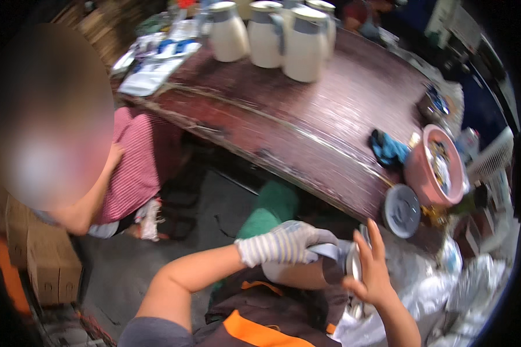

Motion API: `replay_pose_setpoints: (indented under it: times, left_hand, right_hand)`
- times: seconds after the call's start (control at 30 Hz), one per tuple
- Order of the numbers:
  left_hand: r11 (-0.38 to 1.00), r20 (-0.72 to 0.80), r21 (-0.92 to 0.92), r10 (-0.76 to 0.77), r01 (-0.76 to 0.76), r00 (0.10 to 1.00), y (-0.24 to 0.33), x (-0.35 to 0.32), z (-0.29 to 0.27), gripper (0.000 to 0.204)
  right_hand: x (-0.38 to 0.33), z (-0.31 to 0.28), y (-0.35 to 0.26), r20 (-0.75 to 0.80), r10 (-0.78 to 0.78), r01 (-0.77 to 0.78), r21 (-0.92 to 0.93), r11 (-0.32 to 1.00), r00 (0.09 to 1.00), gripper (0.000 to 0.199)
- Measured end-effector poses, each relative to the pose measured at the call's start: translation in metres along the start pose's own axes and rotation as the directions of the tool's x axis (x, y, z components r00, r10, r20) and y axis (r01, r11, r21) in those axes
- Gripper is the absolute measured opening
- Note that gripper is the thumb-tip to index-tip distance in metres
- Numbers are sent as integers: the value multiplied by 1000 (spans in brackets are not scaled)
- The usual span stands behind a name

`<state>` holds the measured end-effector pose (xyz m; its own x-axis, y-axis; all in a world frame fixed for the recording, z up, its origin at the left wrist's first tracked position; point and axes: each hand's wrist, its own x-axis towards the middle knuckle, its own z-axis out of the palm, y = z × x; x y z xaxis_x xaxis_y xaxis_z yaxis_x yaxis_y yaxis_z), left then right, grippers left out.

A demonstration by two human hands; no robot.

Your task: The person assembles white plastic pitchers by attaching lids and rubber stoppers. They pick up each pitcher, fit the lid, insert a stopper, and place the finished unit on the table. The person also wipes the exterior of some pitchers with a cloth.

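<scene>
A cream jug (298, 275) with a grey neck and handle lies on its side across my lap, its top end pointing right. My left hand (286, 243), in a striped knit glove, is closed round the jug's grey handle (325, 250). Beside the jug's top end is my bare right hand (371, 269), its fingers stretched out and apart. Whether the right palm touches the rim cannot be made out. Several similar cream jugs (304, 49) with grey necks stand upright at the far side of the table.
The dark red table (260, 113) ends just ahead of me. On its right are a blue cloth (389, 149), a pink bucket (418, 173) and a grey round dish (402, 211). Clear plastic bags (463, 295) lie at right. Another person (130, 168) sits at left, near cardboard boxes (49, 260).
</scene>
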<state>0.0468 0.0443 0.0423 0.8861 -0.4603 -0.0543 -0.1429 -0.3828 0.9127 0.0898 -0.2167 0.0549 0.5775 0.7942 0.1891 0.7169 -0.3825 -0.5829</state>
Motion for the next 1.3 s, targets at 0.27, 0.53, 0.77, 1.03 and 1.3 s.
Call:
replay_pose_setpoints:
  times: [0.27, 0.53, 0.77, 1.03, 1.3]
  left_hand:
    - [872, 141, -482, -17, 84, 990, -34, -10, 14, 51]
    - [853, 56, -449, -271, 267, 961, -24, -17, 33, 43]
    - [990, -82, -88, -121, 114, 989, 22, -18, 26, 49]
    - [972, -211, -152, -211, 181, 954, -56, -4, 17, 39]
    - [958, 7, -184, -221, 219, 975, -49, -12, 2, 27]
  right_hand:
    - [29, 14, -9, -103, -157, 150, -77, 986, 982, 46]
    - [8, 5, -26, 2, 22, -22, -80, 997, 1000, 63]
    - [6, 10, -2, -25, 254, -255, -96, 962, 967, 60]
    - [23, -11, -33, 218, 25, -45, 86, 995, 976, 67]
    - [32, 5, -21, 32, -161, 160, 31, 987, 986, 54]
